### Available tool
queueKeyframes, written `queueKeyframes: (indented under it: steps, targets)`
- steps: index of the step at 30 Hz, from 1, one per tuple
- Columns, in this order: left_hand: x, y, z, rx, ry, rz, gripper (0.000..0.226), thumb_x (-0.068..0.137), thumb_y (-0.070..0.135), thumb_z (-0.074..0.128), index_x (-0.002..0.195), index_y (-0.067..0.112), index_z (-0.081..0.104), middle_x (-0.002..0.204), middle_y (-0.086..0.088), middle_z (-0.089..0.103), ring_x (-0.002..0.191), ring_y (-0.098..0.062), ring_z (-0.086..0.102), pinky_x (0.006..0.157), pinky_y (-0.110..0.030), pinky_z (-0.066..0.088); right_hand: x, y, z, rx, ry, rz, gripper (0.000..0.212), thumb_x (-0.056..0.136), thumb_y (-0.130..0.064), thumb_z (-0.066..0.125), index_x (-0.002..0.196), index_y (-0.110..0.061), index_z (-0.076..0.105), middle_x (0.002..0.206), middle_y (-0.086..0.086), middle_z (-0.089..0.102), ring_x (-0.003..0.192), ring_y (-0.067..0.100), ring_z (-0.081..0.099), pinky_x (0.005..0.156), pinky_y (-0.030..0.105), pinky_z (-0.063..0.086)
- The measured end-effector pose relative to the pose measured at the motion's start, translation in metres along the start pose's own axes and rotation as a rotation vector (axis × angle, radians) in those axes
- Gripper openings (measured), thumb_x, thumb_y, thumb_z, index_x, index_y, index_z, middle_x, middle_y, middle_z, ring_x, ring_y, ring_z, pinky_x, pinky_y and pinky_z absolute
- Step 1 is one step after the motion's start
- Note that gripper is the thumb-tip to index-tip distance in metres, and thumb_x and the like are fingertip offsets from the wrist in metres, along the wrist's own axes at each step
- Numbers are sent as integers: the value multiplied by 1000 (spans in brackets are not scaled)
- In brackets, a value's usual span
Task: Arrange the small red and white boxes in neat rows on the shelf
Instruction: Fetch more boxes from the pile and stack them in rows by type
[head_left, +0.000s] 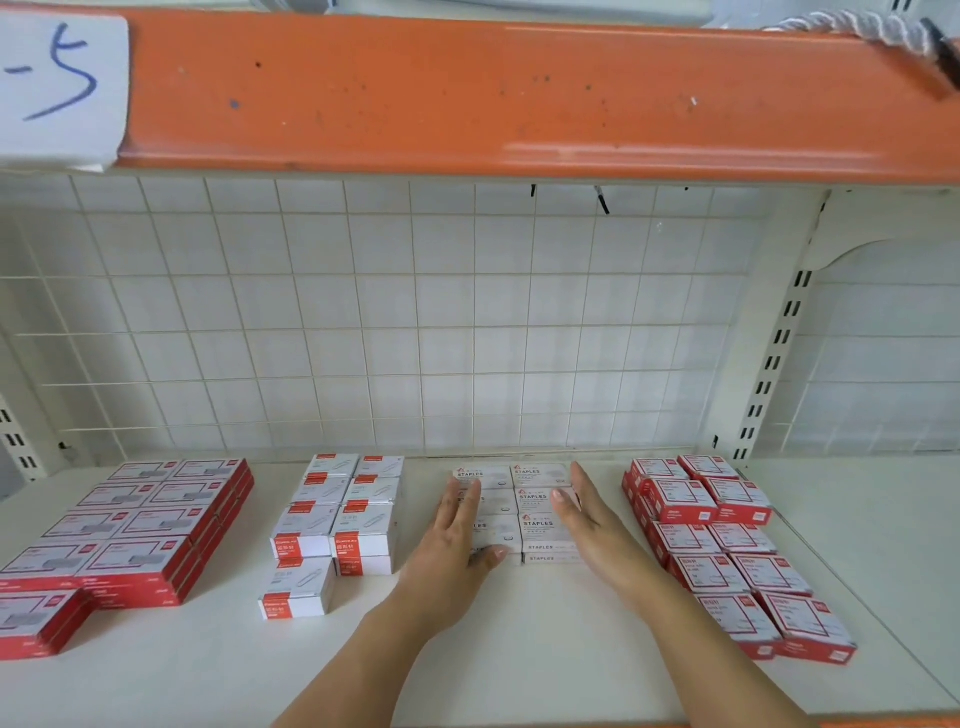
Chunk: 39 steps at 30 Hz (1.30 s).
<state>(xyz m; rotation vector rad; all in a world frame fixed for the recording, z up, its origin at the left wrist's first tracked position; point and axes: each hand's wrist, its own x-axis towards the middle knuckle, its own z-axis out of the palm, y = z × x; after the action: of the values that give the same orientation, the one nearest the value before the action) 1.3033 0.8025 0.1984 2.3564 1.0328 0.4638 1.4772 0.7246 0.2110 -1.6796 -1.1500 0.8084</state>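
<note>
Forearms rise from the bottom edge, their elbows cut off, and both hands lie flat-fingered on the shelf, apart from each other, bracketing the staples block. Left hand rests its palm and fingers over the block's left column, thumb at the front corner; right hand presses its edge along the block's right side. Neither grips anything. The step in hand looks like squaring this block, which sits mid-shelf in 2 columns. Next, I judge, comes a gentle inward squeeze, then attention to the loose box standing alone in front of the clip stack. Further left sits the flat red stack, cut off at the frame edge; on the right the angled rows run slightly askew. Behind stands the wire grid. Small print on most boxes is unreadable, and the left hand hides how many boxes lie beneath it.
</note>
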Motion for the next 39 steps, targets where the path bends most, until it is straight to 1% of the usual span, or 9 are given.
queueKeyframes:
  steps: [3,6,14,19,24,29,33,36,39]
  targets:
    - [1,0,-2,19,-16,-8,75,96,41,45,150,26,-5,158,4,-15,146,-11,0,113,-27,22,-5,0,-6,-68,-75,1,74,95,-36,51,151,-29,3,154,-12,19,127,-6,25,98,7,18]
    - [2,-2,-3,58,-36,-25,73,96,45,44,150,30,-3,157,8,-16,145,-11,11,107,-30,34,-8,-1,-5,-117,-114,-15,82,93,-27,58,151,-28,0,156,-9,16,133,2,33,103,11,23]
    - [1,-3,-3,118,-51,-18,75,94,50,45,150,32,-1,155,11,-22,144,-11,18,103,-33,41,-9,3,-5,-253,-125,-78,81,95,-20,56,151,-25,-2,159,-5,-8,145,5,-2,116,21,14]
    - [1,-3,-2,104,-40,-19,77,92,54,45,151,30,1,157,9,-19,144,-11,17,104,-32,39,-6,4,-1,-320,-105,-76,82,95,-26,54,150,-24,-6,158,-3,-12,144,6,-8,120,33,10]
    - [0,9,-5,191,117,31,69,93,57,36,150,29,8,159,8,-4,146,-12,-2,113,-33,25,-14,-7,-5,-370,80,-187,82,91,-43,54,152,-24,2,159,-10,0,145,4,2,120,31,9]
    - [3,50,3,158,175,198,54,94,46,45,143,30,31,146,11,31,134,-11,27,105,-24,29,-38,-13,-41,-372,446,-322,55,91,-27,60,141,-17,40,142,-4,45,130,13,41,109,30,31]
    - [-8,94,34,87,160,269,48,93,42,50,138,28,40,137,11,39,125,-10,35,102,-23,32,-60,9,-92,-410,721,-254,29,92,-17,58,121,-13,59,117,1,63,111,22,56,97,39,43]
    - [-15,120,58,72,168,301,46,94,39,50,138,29,41,136,11,40,124,-8,36,99,-21,35,-72,30,-131,-391,728,-116,20,92,-15,56,112,-15,62,109,3,66,103,23,59,83,35,46]
    - [-20,144,76,12,207,284,37,92,36,56,128,29,52,128,13,46,120,-6,39,93,-20,40,-86,49,-160,-400,603,-91,7,91,-19,59,91,-25,62,95,-5,67,90,15,61,68,26,42]
